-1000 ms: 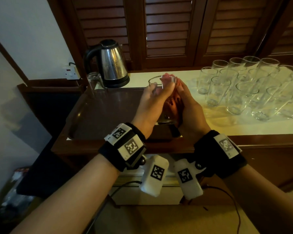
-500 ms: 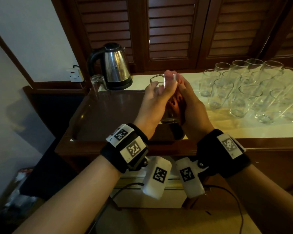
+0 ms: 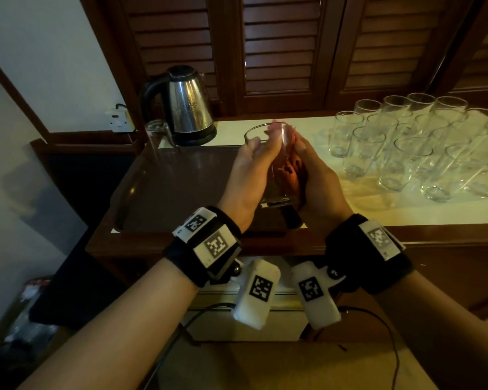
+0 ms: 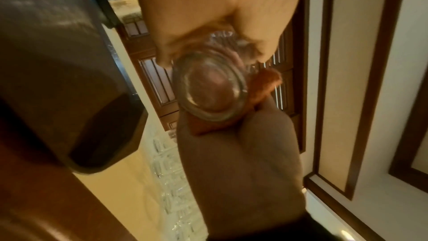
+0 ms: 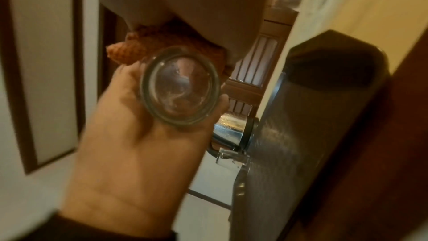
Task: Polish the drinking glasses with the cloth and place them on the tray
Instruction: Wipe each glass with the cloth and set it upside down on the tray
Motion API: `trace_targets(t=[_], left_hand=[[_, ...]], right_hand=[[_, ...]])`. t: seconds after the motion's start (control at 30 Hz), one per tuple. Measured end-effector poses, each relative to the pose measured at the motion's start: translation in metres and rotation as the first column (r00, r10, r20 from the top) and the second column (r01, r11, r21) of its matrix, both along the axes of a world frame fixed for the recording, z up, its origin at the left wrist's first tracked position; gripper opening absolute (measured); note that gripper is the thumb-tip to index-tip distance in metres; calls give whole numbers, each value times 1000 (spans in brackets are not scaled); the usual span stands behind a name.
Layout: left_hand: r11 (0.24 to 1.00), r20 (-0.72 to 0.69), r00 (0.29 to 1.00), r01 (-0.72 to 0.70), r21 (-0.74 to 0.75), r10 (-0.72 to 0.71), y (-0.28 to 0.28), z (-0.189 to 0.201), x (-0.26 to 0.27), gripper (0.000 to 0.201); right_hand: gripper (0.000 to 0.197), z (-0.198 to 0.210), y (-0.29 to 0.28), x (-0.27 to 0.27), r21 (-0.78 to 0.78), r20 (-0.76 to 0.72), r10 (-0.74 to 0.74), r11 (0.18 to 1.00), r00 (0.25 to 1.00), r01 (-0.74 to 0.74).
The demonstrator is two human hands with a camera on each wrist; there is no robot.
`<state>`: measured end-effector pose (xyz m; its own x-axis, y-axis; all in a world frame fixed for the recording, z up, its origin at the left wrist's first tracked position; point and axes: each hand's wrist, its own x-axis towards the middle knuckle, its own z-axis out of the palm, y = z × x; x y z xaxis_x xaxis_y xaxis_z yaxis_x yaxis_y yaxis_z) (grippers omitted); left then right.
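I hold a clear drinking glass [image 3: 276, 164] upright above the near right part of the dark brown tray [image 3: 166, 187]. My left hand [image 3: 258, 147] grips its left side, fingers curled round the wall near the rim. My right hand [image 3: 300, 153] presses an orange-pink cloth [image 3: 289, 167] against the right side, and some cloth shows at the rim. From below, the wrist views show the glass base [image 4: 210, 87] [image 5: 180, 87] and the cloth [image 4: 264, 83] [image 5: 162, 47]. One glass [image 3: 158, 136] stands upside down in the tray's far left corner.
Several clear glasses [image 3: 406, 147] stand in a cluster on the pale counter at the right. A steel kettle [image 3: 186, 105] sits behind the tray, with a wall socket [image 3: 120, 119] to its left. Louvred wooden doors rise behind the counter.
Both hands stay on the glass above the tray's near right part. The head view has shifted a little; the grip and the cloth look the same.
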<state>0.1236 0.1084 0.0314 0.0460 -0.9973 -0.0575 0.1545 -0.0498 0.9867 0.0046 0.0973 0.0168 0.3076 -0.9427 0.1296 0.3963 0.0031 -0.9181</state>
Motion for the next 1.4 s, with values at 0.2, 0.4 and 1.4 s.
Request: trace_targets(t=[0.2,0.4,1.4], left_hand=[[995,-72,993,95,39,-92,-1,-4,10,69],[999,37,998,49,-15,-49,-1,-3,2,58],[991,7,991,133,1,-133,5,-5,3,54]], right_hand=[[43,-1,-1,-3,-28,-27,-41,999,999,40],[42,-2,1,2,-33,-65,-42,999,997,40],[44,-5,7,-4,152,102,-29,988,994,13]])
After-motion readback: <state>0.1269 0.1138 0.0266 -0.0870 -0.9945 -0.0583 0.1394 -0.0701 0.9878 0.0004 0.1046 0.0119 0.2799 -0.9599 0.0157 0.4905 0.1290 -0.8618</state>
